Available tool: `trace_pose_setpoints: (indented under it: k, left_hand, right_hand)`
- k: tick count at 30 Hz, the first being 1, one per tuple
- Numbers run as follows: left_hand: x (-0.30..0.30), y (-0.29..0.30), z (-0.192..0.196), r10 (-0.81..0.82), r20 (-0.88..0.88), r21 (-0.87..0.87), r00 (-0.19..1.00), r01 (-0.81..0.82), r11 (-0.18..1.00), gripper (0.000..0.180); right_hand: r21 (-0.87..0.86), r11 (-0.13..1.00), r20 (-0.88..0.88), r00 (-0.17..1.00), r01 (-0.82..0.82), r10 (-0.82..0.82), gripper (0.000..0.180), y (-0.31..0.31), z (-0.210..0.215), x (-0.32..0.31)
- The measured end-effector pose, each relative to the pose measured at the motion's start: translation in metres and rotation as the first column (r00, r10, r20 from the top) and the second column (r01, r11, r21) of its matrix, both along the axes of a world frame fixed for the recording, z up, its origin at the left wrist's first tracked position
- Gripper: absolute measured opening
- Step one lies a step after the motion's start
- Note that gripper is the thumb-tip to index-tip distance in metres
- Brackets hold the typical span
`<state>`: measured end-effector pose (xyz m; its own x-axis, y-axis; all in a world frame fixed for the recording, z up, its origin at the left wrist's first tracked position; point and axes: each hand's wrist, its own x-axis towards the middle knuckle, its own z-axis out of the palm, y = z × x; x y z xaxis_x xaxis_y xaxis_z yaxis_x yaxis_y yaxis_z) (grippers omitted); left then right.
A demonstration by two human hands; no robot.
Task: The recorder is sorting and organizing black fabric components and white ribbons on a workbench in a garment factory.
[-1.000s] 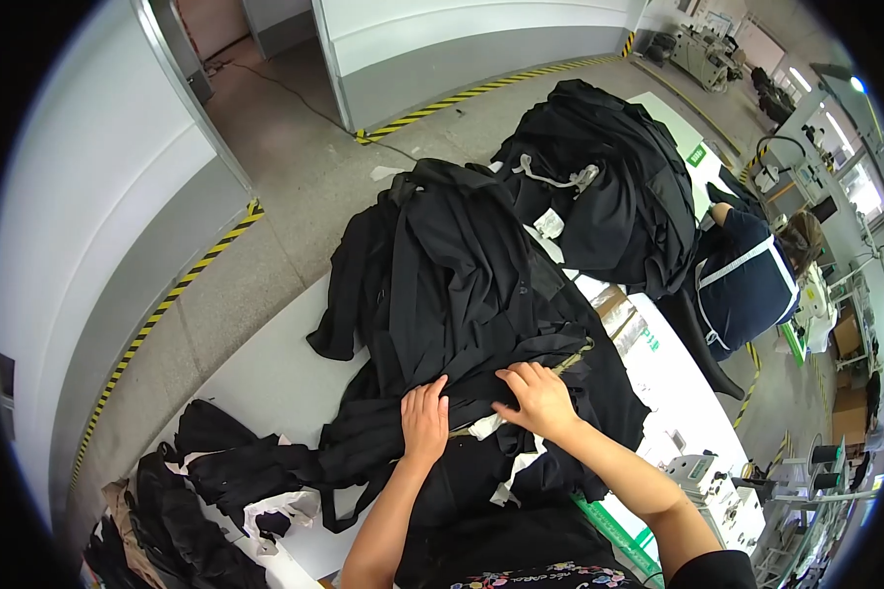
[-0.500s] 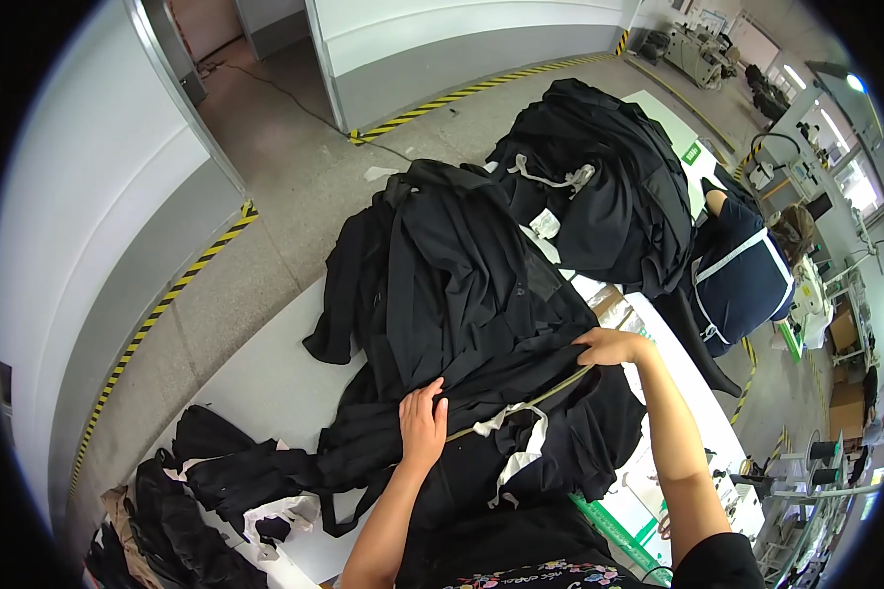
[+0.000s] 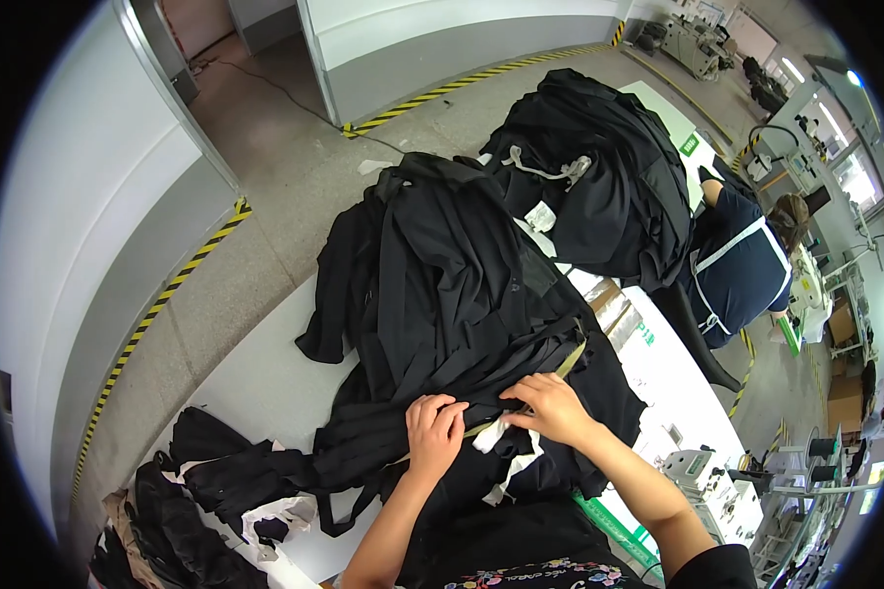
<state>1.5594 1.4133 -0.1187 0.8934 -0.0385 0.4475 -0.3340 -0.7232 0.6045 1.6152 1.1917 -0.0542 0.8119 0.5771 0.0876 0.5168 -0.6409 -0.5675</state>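
Observation:
A black garment [image 3: 432, 285] lies spread in folds over the white table in front of me. My left hand [image 3: 434, 427] has its fingers curled into the gathered black cloth near the table's front edge. Close by on the right, my right hand [image 3: 550, 407] pinches the same cloth with thumb and fingers, beside a crumpled white fabric strip [image 3: 494, 434]. A yellowish tape-like strip [image 3: 572, 359] runs along the folds, partly hidden by my right hand. The fingertips of both hands are partly sunk in the cloth.
Another black garment heap [image 3: 599, 187] lies at the far right of the white table [image 3: 265, 353]. More dark cloth [image 3: 236, 481] is piled at the left. A sewing machine [image 3: 712, 486] stands at the right. A co-worker in dark clothing [image 3: 742, 280] sits beyond the table.
My right hand has moved left and nearer, from the cloth's right side to beside the white strip. My left hand has shifted slightly right, its fingers now more curled.

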Motion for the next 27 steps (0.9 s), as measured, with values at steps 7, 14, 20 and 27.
trace_pose_setpoints:
  k: [7,14,20,27]
  left_hand:
    - [-0.012,0.007,-0.011,-0.054,-0.105,0.004,0.993,0.054,0.999,0.029]
    - [-0.016,0.009,-0.011,-0.057,-0.099,0.04,0.993,0.062,0.997,0.023]
    - [-0.015,0.007,-0.002,-0.056,-0.108,0.048,0.993,0.062,0.997,0.023]
    - [-0.031,0.039,-0.009,0.092,-0.183,0.036,0.979,-0.087,0.996,0.029]
  right_hand:
    - [-0.13,0.991,-0.132,0.991,0.009,-0.026,0.008,-0.038,-0.033,-0.037]
    - [0.112,0.962,-0.029,0.969,0.248,-0.246,0.026,-0.011,-0.024,-0.037]
    - [0.059,0.972,-0.062,0.973,0.227,-0.224,0.018,0.023,-0.031,-0.03]
    - [-0.014,0.926,-0.39,0.85,0.378,-0.353,0.028,-0.004,-0.013,0.005]
